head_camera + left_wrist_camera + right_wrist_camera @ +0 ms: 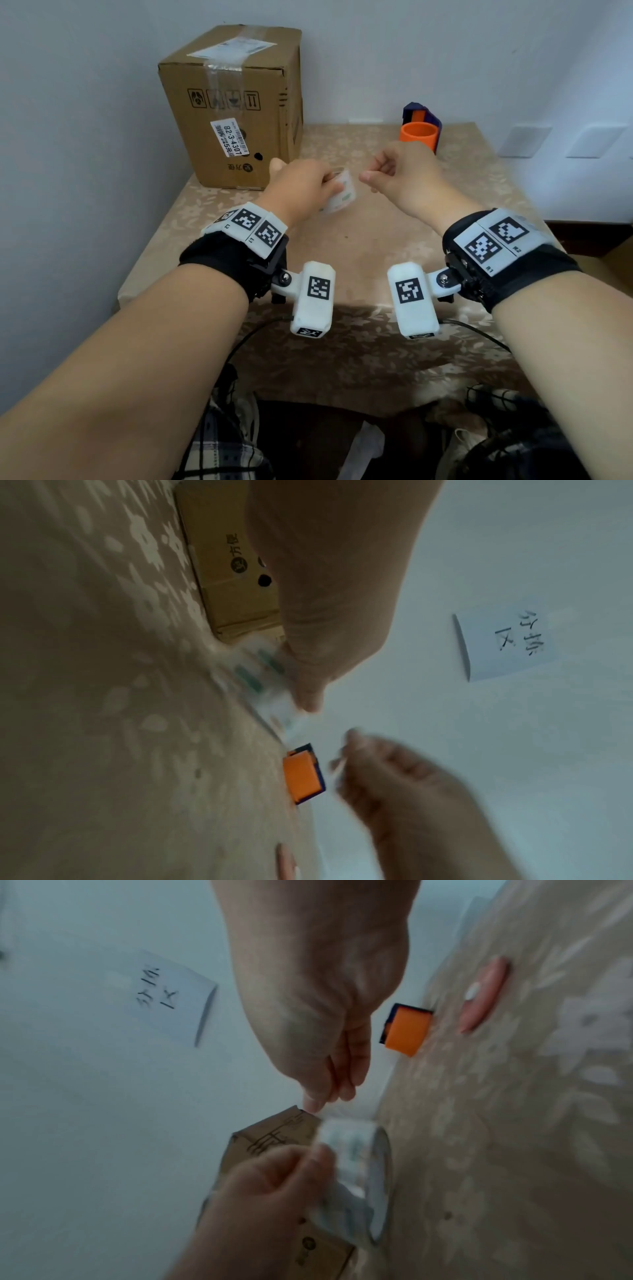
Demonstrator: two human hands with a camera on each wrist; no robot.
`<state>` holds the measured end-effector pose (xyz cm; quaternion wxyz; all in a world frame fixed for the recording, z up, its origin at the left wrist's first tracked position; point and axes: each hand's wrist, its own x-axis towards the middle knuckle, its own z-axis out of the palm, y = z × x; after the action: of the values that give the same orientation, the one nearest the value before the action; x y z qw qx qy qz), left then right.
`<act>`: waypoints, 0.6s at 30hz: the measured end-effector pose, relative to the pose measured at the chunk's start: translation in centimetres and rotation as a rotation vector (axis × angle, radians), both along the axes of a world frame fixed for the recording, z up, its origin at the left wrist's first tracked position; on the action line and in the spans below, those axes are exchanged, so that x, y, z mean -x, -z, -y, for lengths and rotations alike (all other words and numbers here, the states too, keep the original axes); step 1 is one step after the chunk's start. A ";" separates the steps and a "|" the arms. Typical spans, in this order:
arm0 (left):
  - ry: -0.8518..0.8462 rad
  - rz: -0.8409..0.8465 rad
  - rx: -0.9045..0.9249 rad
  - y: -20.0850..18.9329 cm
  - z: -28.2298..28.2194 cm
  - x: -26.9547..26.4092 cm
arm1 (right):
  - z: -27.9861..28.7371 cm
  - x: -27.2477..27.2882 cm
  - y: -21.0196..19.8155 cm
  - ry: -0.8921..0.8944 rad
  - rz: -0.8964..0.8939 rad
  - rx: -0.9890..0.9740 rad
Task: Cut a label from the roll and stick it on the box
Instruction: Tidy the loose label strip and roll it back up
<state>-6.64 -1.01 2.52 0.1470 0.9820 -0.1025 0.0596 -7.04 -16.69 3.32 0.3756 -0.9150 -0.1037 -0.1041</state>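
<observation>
A brown cardboard box [233, 102] with printed stickers stands at the table's back left corner. My left hand [325, 183] grips a roll of white labels with green print [342, 197] just in front of the box's right edge, above the table. In the right wrist view the roll [356, 1164] is blurred, and the left hand's fingers [274, 1177] curl round it. My right hand [373, 174] hovers a little to the right of the roll, apart from it. Its fingers are curled and the thumb lies against the forefinger. Nothing shows between them.
An orange cylinder in a dark blue holder [419, 135] stands at the back of the table [376, 246] near the wall. A pink cutter [483, 996] lies on the flowered cloth. A white paper note [507, 639] hangs on the wall.
</observation>
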 end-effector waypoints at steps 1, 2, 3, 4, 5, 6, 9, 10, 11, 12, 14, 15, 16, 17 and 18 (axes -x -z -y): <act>-0.011 0.001 -0.017 0.1 -0.1 -0.1 | -0.3 0.2 -0.3 -0.044 -0.009 0.020; -0.025 0.004 -0.021 0.3 -0.2 -0.2 | -0.6 0.4 -0.5 -0.082 -0.018 0.028; -0.034 0.011 -0.016 0.5 -0.4 -0.4 | -0.7 0.4 -0.7 -0.094 -0.025 0.023; -0.045 0.014 0.000 0.6 -0.5 -0.4 | -0.6 0.3 -0.8 -0.083 -0.026 0.006; -0.053 0.019 0.033 0.8 -0.6 -0.4 | -0.3 0.2 -0.9 -0.053 -0.022 -0.014; -0.059 0.016 0.081 0.9 -0.7 -0.3 | 0.1 0.0 -0.9 -0.021 -0.017 -0.033; -0.023 -0.042 0.276 1.0 -0.4 0.1 | 0.9 -0.3 -1.0 0.036 0.002 -0.046; -0.001 -0.059 0.334 1.0 -0.3 0.2 | 0.9 -0.3 -0.9 0.040 0.013 -0.053; 0.025 -0.065 0.380 1.0 -0.1 0.3 | 0.8 -0.3 -0.9 0.043 0.022 -0.062; 0.054 -0.064 0.415 0.9 0.0 0.3 | 0.7 -0.4 -0.8 0.046 0.028 -0.067; 0.105 -0.051 0.453 0.8 0.1 0.2 | 0.5 -0.4 -0.8 0.051 0.041 -0.069; 0.115 -0.044 0.459 0.8 0.2 0.1 | 0.5 -0.4 -0.9 0.052 0.048 -0.072; 0.115 -0.041 0.465 0.8 0.3 0.1 | 0.5 -0.3 -0.9 0.050 0.051 -0.087; 0.111 -0.042 0.475 0.8 0.3 0.0 | 0.7 -0.3 -0.9 0.046 0.049 -0.113; 0.108 -0.045 0.493 0.9 0.3 0.0 | 0.8 -0.2 -1.0 0.041 0.044 -0.137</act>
<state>-6.67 -1.34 1.64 0.3873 0.9107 -0.1338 0.0528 -6.81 -17.53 4.29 0.4326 -0.8867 -0.0859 -0.1386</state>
